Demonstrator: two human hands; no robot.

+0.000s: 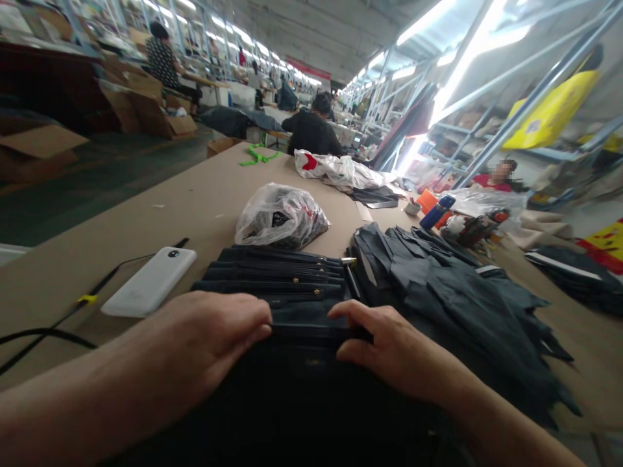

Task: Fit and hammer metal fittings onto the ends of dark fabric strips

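A stack of dark fabric pieces with zippers (pixel 287 279) lies overlapped on the brown table (pixel 204 201) right in front of me. My left hand (pixel 204 340) rests on the near piece with its fingers curled and pressed against the edge. My right hand (pixel 384 344) is on the same piece from the right, thumb and fingers pinching its folded edge. A heap of loose dark fabric parts (pixel 438 285) lies just right of the stack.
A white power bank (pixel 148 282) with a black cable (pixel 43 334) lies to the left. Behind the stack sits a clear plastic bag (pixel 282 217); further back another bag (pixel 335 170). A blue bottle (pixel 437 211) and clutter stand at right. Other people sit at the far end.
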